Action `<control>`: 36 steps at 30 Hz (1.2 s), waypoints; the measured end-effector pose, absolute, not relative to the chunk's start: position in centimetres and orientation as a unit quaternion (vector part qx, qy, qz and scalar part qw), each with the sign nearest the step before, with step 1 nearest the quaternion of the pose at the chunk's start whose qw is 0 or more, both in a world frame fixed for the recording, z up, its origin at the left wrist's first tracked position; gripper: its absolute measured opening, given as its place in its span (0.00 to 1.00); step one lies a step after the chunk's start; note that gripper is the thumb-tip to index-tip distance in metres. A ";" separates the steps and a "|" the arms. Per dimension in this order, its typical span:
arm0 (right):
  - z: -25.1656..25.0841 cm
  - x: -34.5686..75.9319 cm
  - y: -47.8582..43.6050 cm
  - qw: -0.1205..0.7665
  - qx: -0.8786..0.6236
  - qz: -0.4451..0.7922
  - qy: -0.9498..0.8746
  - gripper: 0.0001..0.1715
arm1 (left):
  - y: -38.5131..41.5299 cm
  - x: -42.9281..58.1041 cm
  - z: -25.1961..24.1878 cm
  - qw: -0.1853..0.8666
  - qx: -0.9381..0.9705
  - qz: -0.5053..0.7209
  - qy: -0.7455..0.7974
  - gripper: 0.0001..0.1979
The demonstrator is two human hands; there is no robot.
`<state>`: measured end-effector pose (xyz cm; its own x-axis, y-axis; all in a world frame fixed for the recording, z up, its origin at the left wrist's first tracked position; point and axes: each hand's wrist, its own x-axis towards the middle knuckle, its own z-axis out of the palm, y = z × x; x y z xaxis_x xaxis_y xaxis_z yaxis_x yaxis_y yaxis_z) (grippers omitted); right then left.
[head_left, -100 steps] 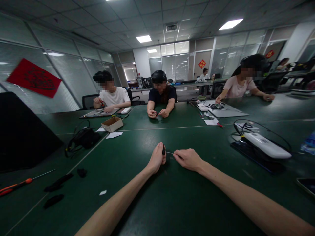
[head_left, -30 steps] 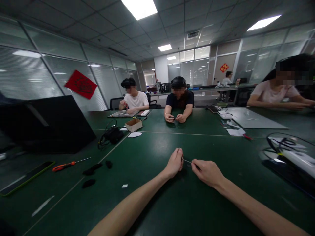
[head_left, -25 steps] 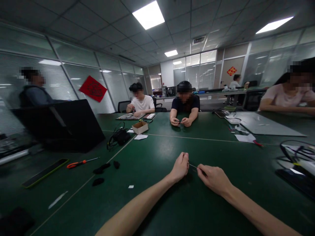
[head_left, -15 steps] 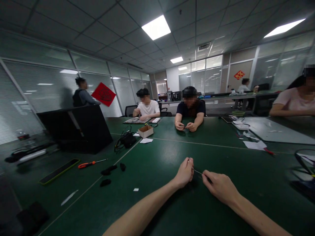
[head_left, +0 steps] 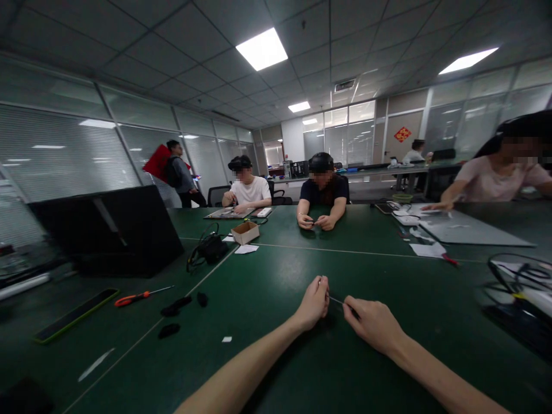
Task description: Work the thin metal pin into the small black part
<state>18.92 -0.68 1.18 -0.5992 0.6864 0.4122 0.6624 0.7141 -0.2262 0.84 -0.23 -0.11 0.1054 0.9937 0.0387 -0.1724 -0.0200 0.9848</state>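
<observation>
My left hand (head_left: 313,305) and my right hand (head_left: 371,325) are close together above the dark green table (head_left: 267,368). A thin metal rod (head_left: 338,301) spans the gap between them, its one end pinched in my left fingers and its other end in my right fingers. Whatever sits inside my left fist is hidden. A dark tip shows at my right fingertips. Nearest on the table lies a small white paper scrap (head_left: 226,339), with black foam pieces (head_left: 170,330) further left.
An orange-handled screwdriver (head_left: 142,297) lies at left, beyond it a black upright panel (head_left: 103,230). A cardboard box (head_left: 245,233) and black cables (head_left: 209,249) stand ahead. A cable-wrapped white device (head_left: 517,282) sits at right. Several co-workers (head_left: 322,190) work across the table.
The view has swung up and sideways, so the table sits lower and further off. My hands still pinch the rod. A standing person has appeared behind the black panel, and the co-worker at right reaches forward.
</observation>
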 end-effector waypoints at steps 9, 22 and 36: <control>1.1 18.8 -0.6 0.241 -0.376 0.031 -0.894 0.20 | -0.2 0.8 -0.3 0.560 0.495 0.518 0.416 0.21; 1.4 19.0 -0.8 0.230 -0.385 0.028 -0.893 0.20 | -0.4 0.9 -0.3 0.565 0.491 0.519 0.412 0.22; 1.4 19.0 -0.9 0.212 -0.422 -0.012 -0.881 0.22 | 0.3 0.9 -0.9 0.589 0.453 0.532 0.407 0.23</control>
